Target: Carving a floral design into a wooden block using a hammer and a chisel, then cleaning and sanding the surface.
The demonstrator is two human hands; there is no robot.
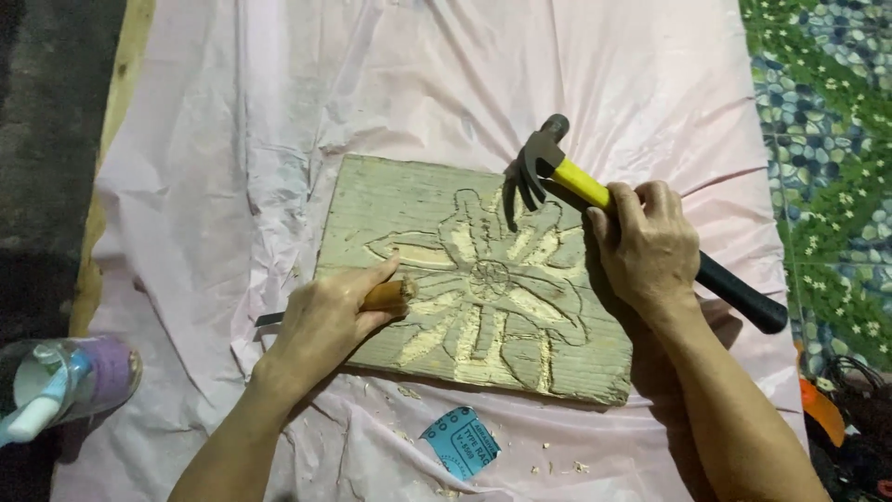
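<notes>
the left hand is closed around a wooden-handled chisel, lying on the carved wooden board with its flower relief. the right hand grips a yellow-handled claw hammer, head raised just left of its knuckles. blue sandpaper lies below both hands on the pink sheet.

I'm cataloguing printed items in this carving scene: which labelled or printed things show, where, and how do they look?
Blue printed sandpaper piece: on the pink plastic sheet below the carved wooden board, roughly square, dark markings.
Lilac and white plastic bottle: far left edge, lying on its side.
</notes>
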